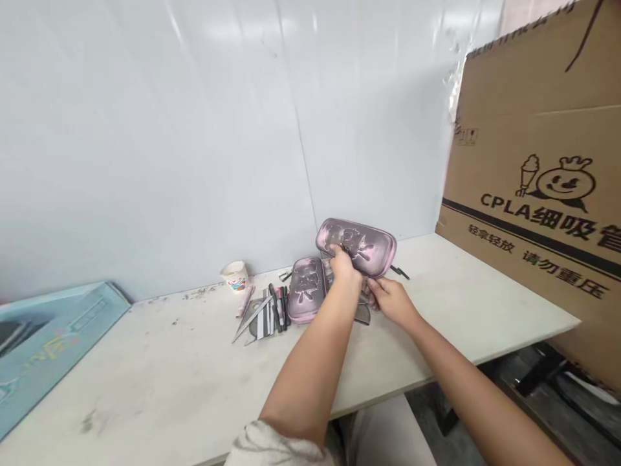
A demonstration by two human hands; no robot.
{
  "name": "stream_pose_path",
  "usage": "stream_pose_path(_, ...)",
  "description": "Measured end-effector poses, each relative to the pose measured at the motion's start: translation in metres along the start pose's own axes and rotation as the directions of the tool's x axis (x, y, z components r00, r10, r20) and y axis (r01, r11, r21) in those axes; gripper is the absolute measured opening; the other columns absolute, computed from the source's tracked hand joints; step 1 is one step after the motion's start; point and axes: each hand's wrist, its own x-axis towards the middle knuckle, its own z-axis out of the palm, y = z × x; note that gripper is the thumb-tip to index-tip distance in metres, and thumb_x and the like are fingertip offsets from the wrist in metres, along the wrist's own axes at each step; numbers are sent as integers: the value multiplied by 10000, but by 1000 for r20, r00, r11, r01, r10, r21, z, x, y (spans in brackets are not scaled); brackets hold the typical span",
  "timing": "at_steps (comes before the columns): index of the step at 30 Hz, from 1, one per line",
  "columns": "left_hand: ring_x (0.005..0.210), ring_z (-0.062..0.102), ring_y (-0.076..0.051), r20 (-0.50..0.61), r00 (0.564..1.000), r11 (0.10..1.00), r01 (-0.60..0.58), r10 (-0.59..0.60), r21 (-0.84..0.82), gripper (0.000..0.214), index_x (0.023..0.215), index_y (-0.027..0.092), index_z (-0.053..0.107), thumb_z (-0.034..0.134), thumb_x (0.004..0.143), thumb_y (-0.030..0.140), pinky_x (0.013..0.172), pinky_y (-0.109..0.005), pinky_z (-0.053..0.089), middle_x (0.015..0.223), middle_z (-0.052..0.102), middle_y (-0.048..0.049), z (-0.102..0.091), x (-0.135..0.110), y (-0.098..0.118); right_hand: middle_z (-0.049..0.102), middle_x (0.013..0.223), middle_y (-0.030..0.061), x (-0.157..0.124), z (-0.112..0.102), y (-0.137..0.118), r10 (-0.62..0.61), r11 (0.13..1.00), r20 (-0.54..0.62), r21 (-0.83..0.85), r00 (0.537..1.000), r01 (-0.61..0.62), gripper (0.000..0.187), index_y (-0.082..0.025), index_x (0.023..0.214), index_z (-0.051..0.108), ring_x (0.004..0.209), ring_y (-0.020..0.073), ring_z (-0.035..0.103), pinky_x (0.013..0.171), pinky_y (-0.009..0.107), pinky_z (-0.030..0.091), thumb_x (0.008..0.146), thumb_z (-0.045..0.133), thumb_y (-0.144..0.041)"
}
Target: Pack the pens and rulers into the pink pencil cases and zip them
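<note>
My left hand (345,266) grips the lower edge of a pink moulded pencil case (358,245), holding it tilted up above the white table (436,291). My right hand (388,299) is closed just below and to the right of it, fingers near a grey flat piece (363,316) under the case; what it holds is hidden. A second pink pencil case (305,289) lies flat on the table just left of my hands. Several pens and a ruler (269,312) lie beside that case.
A small paper cup (235,275) stands near the wall at the back. A light blue flat box (43,343) sits at the table's left end. A large cardboard box (538,168) with printed lettering stands at the right, beyond the table's edge.
</note>
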Motion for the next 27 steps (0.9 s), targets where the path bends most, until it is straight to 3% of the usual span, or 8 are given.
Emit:
stream_pose_path(3, 1033, 571, -214, 39, 953, 923, -299, 299, 240, 482, 1033, 147, 515, 386, 822, 561, 871, -311, 436, 1116, 593, -135, -8, -3, 13, 642, 625, 44, -17, -22, -6, -102, 889, -49, -453, 994, 69, 300, -200, 708, 577, 584, 166, 586, 544, 251, 353, 846, 338, -316)
stream_pose_path(7, 1014, 574, -241, 427, 759, 492, -647, 492, 583, 430, 1076, 139, 474, 379, 850, 493, 873, -324, 412, 1055, 617, -148, -10, -12, 18, 662, 648, 37, -24, -83, -5, -61, 692, -72, -721, 996, -10, 271, -226, 720, 614, 610, 189, 585, 533, 261, 306, 821, 383, -324)
stream_pose_path(11, 1009, 576, -256, 761, 640, 260, -756, 103, 601, 480, 1115, 163, 479, 377, 833, 537, 863, -334, 409, 1073, 623, -132, -11, -38, 4, 643, 624, 9, -13, -151, 3, 12, 768, -167, -630, 986, -116, 257, -225, 731, 618, 635, 170, 574, 579, 258, 345, 810, 394, -324)
stream_pose_path(16, 954, 594, -225, 863, 136, 223, -936, -487, 273, 521, 1123, 202, 512, 458, 769, 580, 822, -291, 426, 1086, 623, -77, -18, -83, -11, 605, 624, 4, -14, -198, 13, 114, 944, 307, -331, 945, -6, 368, -185, 642, 605, 623, 143, 545, 621, 256, 410, 774, 474, -502)
stream_pose_path(18, 926, 602, -223, 833, 37, 239, -950, -552, 201, 536, 1130, 206, 508, 470, 756, 588, 808, -289, 428, 1046, 635, -71, -13, -94, -19, 614, 648, 11, -18, -205, 17, 155, 964, 419, -263, 895, -44, 372, -178, 629, 615, 657, 150, 556, 650, 262, 434, 727, 543, -529)
stream_pose_path(20, 919, 603, -232, 859, 101, 239, -938, -502, 250, 568, 1165, 205, 474, 444, 761, 604, 791, -303, 436, 1038, 634, -80, -2, -96, -34, 652, 771, 36, -24, -209, 21, 199, 974, 241, -156, 950, -164, 366, -190, 716, 648, 749, 173, 586, 700, 273, 460, 704, 570, -547)
stream_pose_path(25, 1011, 574, -233, 769, 617, 369, -685, -164, 628, 569, 1224, 106, 368, 185, 879, 522, 824, -323, 444, 1121, 590, -167, 29, -82, -97, 473, 1309, 104, -49, -197, 42, 372, 910, -61, 218, 926, -352, 619, -304, 1306, 376, 1040, 220, 562, 755, 291, 508, 758, 514, -555)
stream_pose_path(27, 1069, 546, -228, 764, 605, 338, -686, -227, 644, 496, 1197, 101, 417, 246, 887, 448, 872, -310, 426, 1180, 561, -170, 36, -74, -115, 427, 1355, 77, -58, -188, 58, 401, 908, -126, 184, 907, -376, 755, -313, 1364, 251, 1125, 220, 514, 824, 291, 501, 721, 593, -511)
